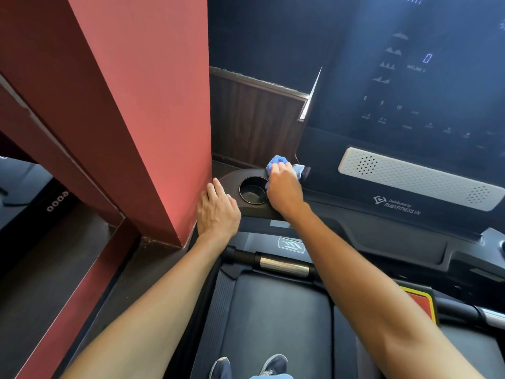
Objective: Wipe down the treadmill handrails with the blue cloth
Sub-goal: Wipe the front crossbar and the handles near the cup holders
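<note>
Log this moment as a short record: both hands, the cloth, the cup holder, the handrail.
left hand: flat, fingers straight, resting on the tray at its left edge, beside the red pillar
right hand: grips the blue cloth, pressing it on the tray just beyond the cup holder
cup holder: round, between the two hands
handrail: bar with a metal grip, below both arms, untouched
console: lit, incline reads 0

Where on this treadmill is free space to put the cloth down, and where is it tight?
Free: the empty cup holder between the left hand and the right hand; the belt between the grip bar and the shoes. Crowded: the tray corner, where the left hand lies against the red pillar; the right hand, gripping the blue cloth, fills the far side.
</note>
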Motion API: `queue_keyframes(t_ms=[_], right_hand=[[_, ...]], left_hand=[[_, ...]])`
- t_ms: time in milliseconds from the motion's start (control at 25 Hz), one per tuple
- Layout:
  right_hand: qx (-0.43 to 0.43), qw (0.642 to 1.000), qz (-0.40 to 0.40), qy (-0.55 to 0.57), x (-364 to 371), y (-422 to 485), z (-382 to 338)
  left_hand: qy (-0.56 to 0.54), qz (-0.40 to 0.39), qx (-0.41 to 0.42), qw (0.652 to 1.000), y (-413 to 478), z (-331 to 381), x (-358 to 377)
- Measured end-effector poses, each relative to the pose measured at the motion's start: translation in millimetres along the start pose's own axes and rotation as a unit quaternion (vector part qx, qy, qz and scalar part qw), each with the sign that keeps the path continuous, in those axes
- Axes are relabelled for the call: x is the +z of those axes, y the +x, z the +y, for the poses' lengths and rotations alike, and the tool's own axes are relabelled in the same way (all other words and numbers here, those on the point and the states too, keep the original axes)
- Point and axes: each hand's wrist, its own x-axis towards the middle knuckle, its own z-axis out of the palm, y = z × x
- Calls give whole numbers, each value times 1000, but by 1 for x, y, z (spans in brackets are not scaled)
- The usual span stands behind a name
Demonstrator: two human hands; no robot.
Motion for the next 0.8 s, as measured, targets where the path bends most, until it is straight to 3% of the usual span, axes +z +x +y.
queue_keyframes(t_ms=[120, 200, 360, 480, 600, 800], right_hand=[[-154, 985, -62, 42, 5, -1, -39], [-196, 977, -73, 27, 3, 4, -39], [-55, 998, -11, -28, -7, -5, 2], [-92, 995, -22, 15, -3, -24, -12], [-65, 992, -59, 91, -7, -29, -13], [-41, 992, -61, 104, -27, -91, -5]], left_hand=[[12, -6, 1, 1000, 1, 1, 0], [28, -20, 3, 999, 1, 0, -1], [60, -35, 6, 998, 2, 2, 1], [66, -39, 7, 997, 2, 1, 2], [63, -41, 4, 997, 2, 3, 2], [32, -25, 31, 999, -2, 3, 0]])
